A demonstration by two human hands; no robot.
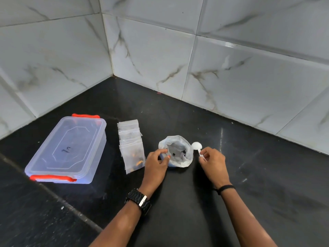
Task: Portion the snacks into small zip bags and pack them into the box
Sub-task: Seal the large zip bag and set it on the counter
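Note:
A white snack bag stands open on the black counter, with dark snack pieces visible inside. My left hand pinches its near-left rim. My right hand pinches the handle of a small white plastic scoop, whose round bowl sits just right of the bag's rim. A stack of small clear zip bags lies to the left of the snack bag; the nearest one holds a few brownish pieces. Further left stands a clear plastic box with red clips, its lid on.
The black stone counter runs into a corner of white marble-pattern tiled walls. A joint line crosses the counter at the lower left. I wear a black watch on the left wrist and a black band on the right.

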